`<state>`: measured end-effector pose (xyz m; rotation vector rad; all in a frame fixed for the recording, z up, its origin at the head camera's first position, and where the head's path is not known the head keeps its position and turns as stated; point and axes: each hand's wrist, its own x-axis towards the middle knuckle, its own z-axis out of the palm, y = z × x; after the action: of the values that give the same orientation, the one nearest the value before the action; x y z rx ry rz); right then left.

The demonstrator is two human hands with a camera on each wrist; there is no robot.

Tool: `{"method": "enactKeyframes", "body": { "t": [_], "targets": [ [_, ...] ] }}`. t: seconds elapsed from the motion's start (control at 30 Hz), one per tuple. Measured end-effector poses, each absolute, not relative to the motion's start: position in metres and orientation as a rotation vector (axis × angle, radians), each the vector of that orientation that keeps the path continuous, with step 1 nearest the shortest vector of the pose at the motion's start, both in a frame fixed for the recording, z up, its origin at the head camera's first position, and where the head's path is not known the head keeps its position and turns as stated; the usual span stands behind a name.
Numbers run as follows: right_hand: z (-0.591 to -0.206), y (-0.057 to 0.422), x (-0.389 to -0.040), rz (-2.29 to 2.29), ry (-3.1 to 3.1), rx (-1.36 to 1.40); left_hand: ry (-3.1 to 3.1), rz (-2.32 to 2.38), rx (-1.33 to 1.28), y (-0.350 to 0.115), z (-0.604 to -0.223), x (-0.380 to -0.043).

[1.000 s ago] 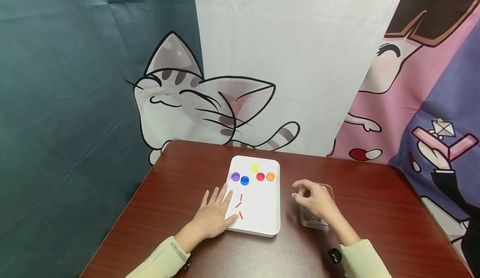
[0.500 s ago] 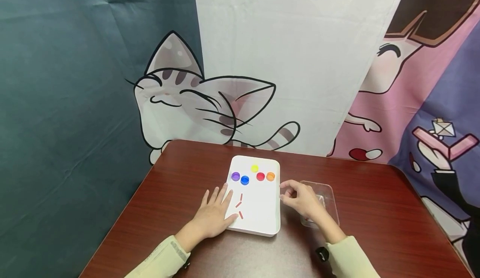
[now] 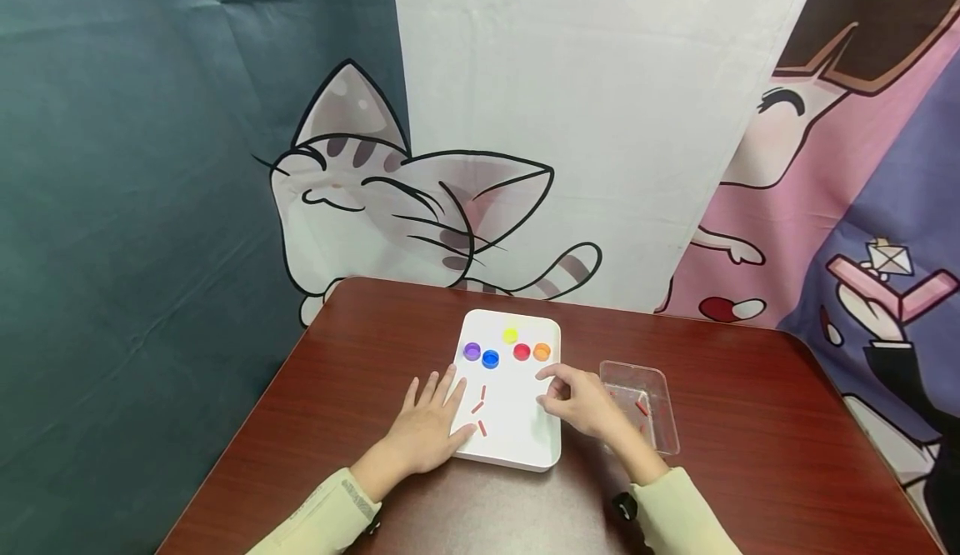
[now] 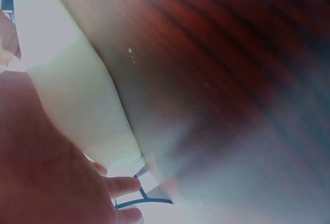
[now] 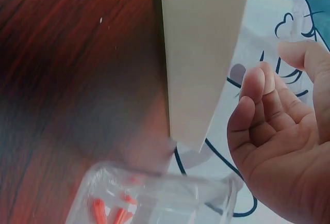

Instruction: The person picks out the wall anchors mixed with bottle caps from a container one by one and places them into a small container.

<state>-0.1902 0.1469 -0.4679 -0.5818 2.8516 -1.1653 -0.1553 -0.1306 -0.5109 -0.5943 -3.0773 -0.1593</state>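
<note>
- While 5 cups (image 3: 491, 360) sit at tray's (image 3: 521, 430) far end, 3 sticks (image 3: 482, 428) lie nearer; box (image 3: 666, 422) R of tray.
- L hand (image 3: 422, 433) spread on tray's L edge.
- R hand (image 3: 579, 401) over tray, fingers bent; can't tell if holding.

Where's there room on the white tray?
The white tray is bare between the red sticks and right rim, nearer you than the right hand. The far end is crowded by five colored cups, the left rim by the left hand.
</note>
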Motion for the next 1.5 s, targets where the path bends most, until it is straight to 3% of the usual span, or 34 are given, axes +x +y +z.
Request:
{"method": "enactKeyframes", "body": {
  "t": [1.5],
  "targets": [
    [-0.492,0.090,-0.199,-0.908,2.583,-1.035,-3.083,-0.133,-0.592,-0.130,-0.510,-0.155]
  ]
}}
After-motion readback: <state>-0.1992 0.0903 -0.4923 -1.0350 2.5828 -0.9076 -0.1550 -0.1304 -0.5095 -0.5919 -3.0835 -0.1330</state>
